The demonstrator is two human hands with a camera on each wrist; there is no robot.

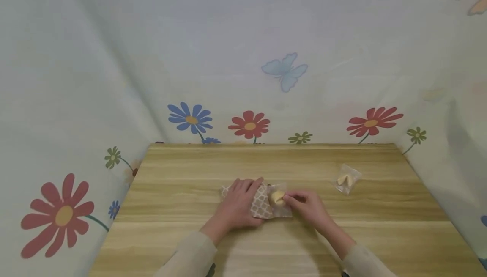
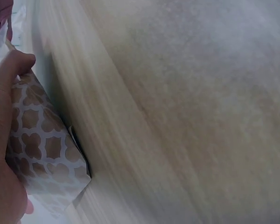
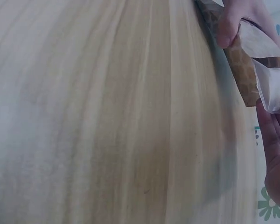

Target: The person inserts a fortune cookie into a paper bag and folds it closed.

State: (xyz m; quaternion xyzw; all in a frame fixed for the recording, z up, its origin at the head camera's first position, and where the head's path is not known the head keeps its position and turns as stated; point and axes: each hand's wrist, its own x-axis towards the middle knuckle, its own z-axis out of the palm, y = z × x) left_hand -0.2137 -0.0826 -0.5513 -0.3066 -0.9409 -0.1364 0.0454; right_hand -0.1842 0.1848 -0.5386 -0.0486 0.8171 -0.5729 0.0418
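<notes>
A clear-wrapped fortune cookie point(image 1: 277, 197) is being pinched by the right hand point(image 1: 311, 208), fingertips drawn together, at the open end of a patterned paper bag point(image 1: 262, 203). The bag is being gripped between the thumb and fingers of the left hand point(image 1: 236, 206). Well apart, rightward, a second wrapped cookie point(image 1: 345, 180) is being supported by the wooden table point(image 1: 182, 167).

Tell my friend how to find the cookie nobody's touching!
On the wooden table, look past the right hand, toward the far right. There lies a folded cookie in a clear wrapper. Unlike the other wrapped cookie, no hand touches it.
</notes>
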